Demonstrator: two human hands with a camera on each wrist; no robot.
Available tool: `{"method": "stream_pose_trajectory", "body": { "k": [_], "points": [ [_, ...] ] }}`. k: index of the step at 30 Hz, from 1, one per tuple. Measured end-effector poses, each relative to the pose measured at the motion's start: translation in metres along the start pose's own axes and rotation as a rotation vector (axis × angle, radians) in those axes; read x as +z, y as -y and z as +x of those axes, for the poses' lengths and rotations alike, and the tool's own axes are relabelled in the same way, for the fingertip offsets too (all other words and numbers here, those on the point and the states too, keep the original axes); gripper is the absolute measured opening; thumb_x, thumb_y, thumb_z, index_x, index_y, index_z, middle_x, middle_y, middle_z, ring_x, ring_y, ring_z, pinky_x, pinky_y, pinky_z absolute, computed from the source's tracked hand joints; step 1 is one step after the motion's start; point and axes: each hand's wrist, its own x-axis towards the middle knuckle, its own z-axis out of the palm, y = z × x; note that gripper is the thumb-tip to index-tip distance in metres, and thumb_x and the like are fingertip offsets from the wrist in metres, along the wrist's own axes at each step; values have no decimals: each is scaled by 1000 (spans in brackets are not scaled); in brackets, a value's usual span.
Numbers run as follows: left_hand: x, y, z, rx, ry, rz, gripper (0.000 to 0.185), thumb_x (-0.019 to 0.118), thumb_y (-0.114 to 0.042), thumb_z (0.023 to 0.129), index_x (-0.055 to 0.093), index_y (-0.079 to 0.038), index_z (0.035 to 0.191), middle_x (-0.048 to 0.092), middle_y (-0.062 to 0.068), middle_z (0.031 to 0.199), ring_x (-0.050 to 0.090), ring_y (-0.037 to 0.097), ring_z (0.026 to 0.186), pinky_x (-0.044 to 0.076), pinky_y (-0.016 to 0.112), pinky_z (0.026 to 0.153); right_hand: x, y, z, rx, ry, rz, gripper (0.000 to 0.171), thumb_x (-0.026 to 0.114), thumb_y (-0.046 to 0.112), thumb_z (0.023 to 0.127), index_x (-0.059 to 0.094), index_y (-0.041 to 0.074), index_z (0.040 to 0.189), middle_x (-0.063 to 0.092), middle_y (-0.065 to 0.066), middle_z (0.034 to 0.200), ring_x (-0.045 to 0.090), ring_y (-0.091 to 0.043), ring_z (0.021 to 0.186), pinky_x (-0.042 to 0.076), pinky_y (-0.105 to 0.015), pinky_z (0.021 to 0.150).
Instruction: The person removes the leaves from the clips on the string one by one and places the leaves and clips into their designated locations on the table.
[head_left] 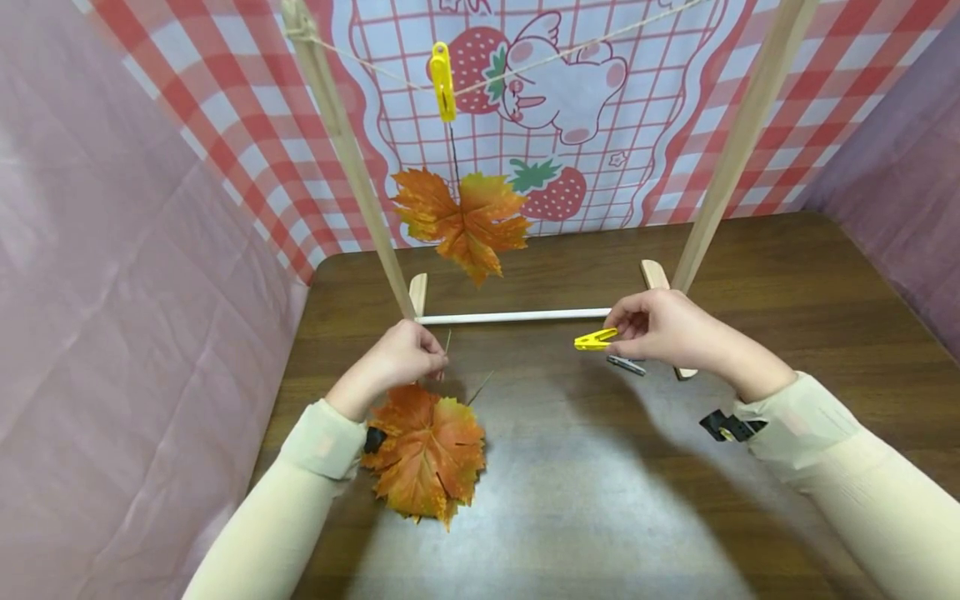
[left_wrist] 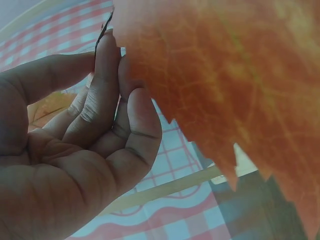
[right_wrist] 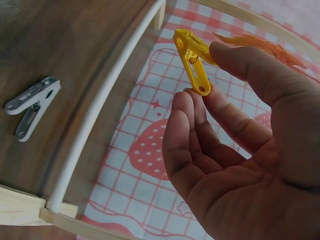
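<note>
My left hand [head_left: 407,354] pinches the thin stem [left_wrist: 103,31] of an orange maple leaf [left_wrist: 215,75] between thumb and forefinger. In the head view, orange leaves [head_left: 429,454] show just below that hand, and a second stem [head_left: 482,387] sticks out beside them. My right hand [head_left: 663,329] holds a yellow clothespin [right_wrist: 192,60] by its handle ends, thumb on one and forefinger on the other. Beneath the right hand a grey clothespin [head_left: 626,365] lies on the table. Another maple leaf [head_left: 463,218] hangs by its stem from a yellow clothespin [head_left: 443,82] clipped on the string.
The string [head_left: 570,52] sags between two wooden posts [head_left: 348,162]. A white rod [head_left: 517,317] joins the posts low down, just beyond both hands. Wooden feet [head_left: 654,273] stand on the brown table [head_left: 570,517]. Behind hangs a red-and-white checked cloth [head_left: 247,108].
</note>
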Motion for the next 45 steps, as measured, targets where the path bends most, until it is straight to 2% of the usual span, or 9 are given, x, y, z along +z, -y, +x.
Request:
{"method": "stream_pose_trajectory", "body": {
  "k": [5, 12, 22, 33, 39, 45],
  "points": [
    [3, 3, 2, -14, 11, 13, 20, 62, -15, 83, 70, -7, 66, 65, 7, 63, 51, 10, 51, 41, 25, 49, 5, -5, -2, 19, 5, -5, 21, 77, 15, 71, 68, 7, 88, 62, 3, 72, 59, -11, 65, 49, -26, 56],
    [10, 8, 6, -17, 12, 26, 19, 62, -13, 81, 70, -6, 65, 63, 3, 59, 52, 10, 52, 41, 25, 50, 12, -12, -4, 34, 15, -33, 16, 75, 15, 72, 69, 8, 85, 62, 5, 68, 58, -11, 62, 48, -25, 54],
    [19, 14, 10, -61, 31, 12, 19, 61, -12, 81, 70, -4, 66, 64, 5, 60, 57, 14, 53, 44, 25, 49, 22, -20, -6, 4, -9, -86, 14, 71, 5, 66, 68, 5, 80, 58, 7, 64, 56, -9, 59, 46, -25, 53],
    [23, 15, 13, -84, 25, 37, 22, 60, -11, 83, 69, -5, 64, 63, 6, 59, 55, 12, 49, 43, 25, 47, 30, -24, -10, 62, 16, -201, 13, 72, 14, 64, 66, 9, 75, 53, 9, 60, 48, -7, 56, 39, -29, 56],
    [26, 17, 15, -79, 15, 56, 21, 61, -10, 81, 68, -4, 62, 62, 5, 57, 54, 12, 47, 43, 25, 46, 33, -27, -12, 66, -12, -185, 16, 75, 13, 64, 66, 6, 76, 54, 7, 60, 49, -8, 56, 41, -28, 54],
    [27, 18, 16, -81, 17, 87, 21, 62, -10, 80, 67, -4, 60, 61, 3, 54, 52, 12, 46, 43, 26, 45, 37, -29, -16, 105, 32, -227, 14, 71, 10, 62, 65, 7, 74, 53, 4, 60, 46, -9, 56, 39, -28, 53]
  ]
}}
